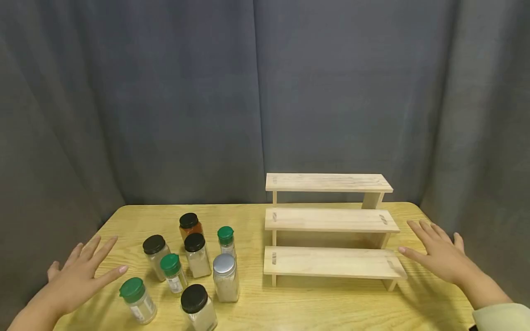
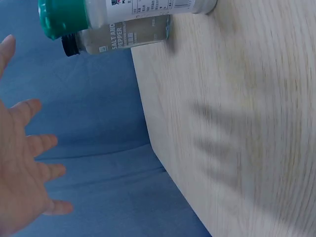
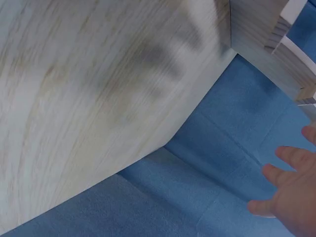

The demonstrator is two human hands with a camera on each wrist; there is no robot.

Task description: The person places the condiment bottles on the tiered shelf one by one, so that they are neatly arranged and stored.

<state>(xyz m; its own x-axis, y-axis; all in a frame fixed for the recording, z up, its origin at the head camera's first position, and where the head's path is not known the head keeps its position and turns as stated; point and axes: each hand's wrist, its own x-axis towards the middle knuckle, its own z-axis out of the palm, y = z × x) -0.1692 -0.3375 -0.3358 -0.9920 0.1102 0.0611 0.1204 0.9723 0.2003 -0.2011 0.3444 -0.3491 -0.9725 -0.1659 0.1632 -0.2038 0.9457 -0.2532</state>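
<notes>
My left hand (image 1: 74,278) hovers with fingers spread at the table's left side, holding nothing. Closest to it stands a green-lidded spice jar (image 1: 142,307); in the left wrist view that jar (image 2: 143,11) overlaps a black-capped salt and pepper jar (image 2: 126,37). Several more spice jars stand upright nearby, among them a silver-lidded jar (image 1: 226,282), a jar with reddish-orange contents (image 1: 194,230) and a front black-lidded jar (image 1: 203,315). My right hand (image 1: 443,253), also spread and holding nothing, is just right of a three-tier wooden shelf rack (image 1: 331,262).
A light wood-grain table (image 1: 248,317) carries the jars on the left and the rack on the right. Behind and at both sides hangs a dark grey-blue curtain (image 1: 186,101). The table's right edge runs below my right hand.
</notes>
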